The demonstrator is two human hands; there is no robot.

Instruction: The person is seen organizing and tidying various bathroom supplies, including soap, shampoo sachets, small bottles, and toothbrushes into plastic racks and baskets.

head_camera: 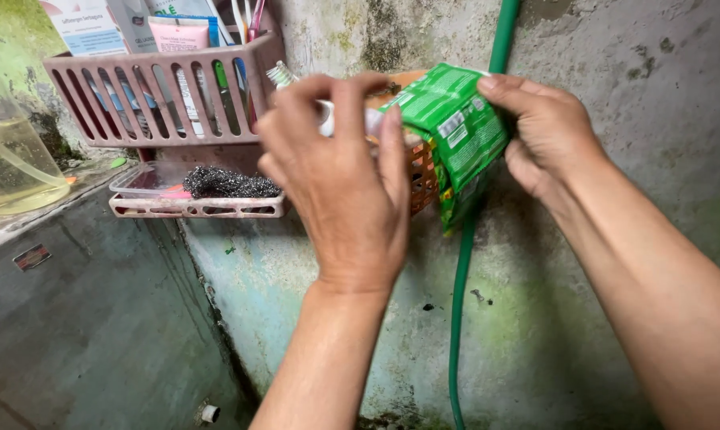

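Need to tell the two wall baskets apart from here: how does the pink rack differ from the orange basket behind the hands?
The pink rack is in plain view; the orange basket is mostly hidden by the left hand and the green packet held by the right hand. The pink rack has tall slots, the orange basket a fine mesh. The pink rack holds tubes and boxes; the orange basket's contents cannot be seen. Both hang on the wall.

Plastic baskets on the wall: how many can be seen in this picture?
3. A pink basket hangs upper left with tubes inside; a pink tray below it holds a steel scourer; an orange basket sits behind the hands, mostly hidden. Others may be hidden.
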